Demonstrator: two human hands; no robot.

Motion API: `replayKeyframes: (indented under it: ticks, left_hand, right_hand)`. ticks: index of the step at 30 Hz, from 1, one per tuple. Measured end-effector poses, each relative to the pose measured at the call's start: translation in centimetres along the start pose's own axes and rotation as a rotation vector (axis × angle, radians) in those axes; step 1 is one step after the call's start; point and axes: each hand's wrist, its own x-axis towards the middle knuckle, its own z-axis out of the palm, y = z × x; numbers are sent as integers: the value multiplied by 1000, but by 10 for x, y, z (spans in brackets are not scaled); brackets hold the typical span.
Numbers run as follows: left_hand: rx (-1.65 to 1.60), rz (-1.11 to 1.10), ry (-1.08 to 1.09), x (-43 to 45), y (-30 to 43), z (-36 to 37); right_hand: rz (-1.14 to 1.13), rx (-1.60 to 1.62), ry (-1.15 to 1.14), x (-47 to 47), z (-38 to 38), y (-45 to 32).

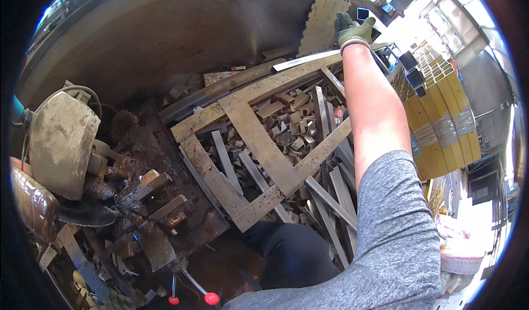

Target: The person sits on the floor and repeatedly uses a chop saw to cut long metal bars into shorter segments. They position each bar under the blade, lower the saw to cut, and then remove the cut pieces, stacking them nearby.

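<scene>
My right hand (353,29), in a green work glove, reaches far forward with its fingers apart. Right beside it is the open end of a square metal tube (363,14); whether they touch cannot be told. Part of my left hand (116,300), also in a dark green glove, shows dimly at the bottom left edge, and its grip is hidden. Close by it are the cut-off saw's vise (155,244) and two levers with red ball knobs (212,298). The saw's blade guard (62,144) stands above the dark disc blade (86,218).
A steel frame (260,144) extends ahead of my knee (297,256). Inside and beneath it lie tube offcuts (297,124) and longer square tubes (330,202). Wrapped yellow bundles (442,124) are stacked at right. A jagged-edged mat (322,22) leans against the far wall.
</scene>
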Motion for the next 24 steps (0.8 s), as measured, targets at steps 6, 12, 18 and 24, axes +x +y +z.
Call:
replayKeyframes:
  ticks: [6, 12, 18, 24]
  left_hand:
    - [31, -41, 221, 4, -3, -9]
    - [28, -4, 25, 15, -3, -5]
    - [19, -27, 55, 32, -10, 19]
    - [25, -16, 77, 23, -6, 29]
  right_hand:
    - [-13, 36, 49, 36, 11, 0]
    - [-46, 177, 190, 29, 20, 3]
    - [-125, 232, 235, 47, -3, -40]
    - [-6, 382, 159, -10, -7, -33]
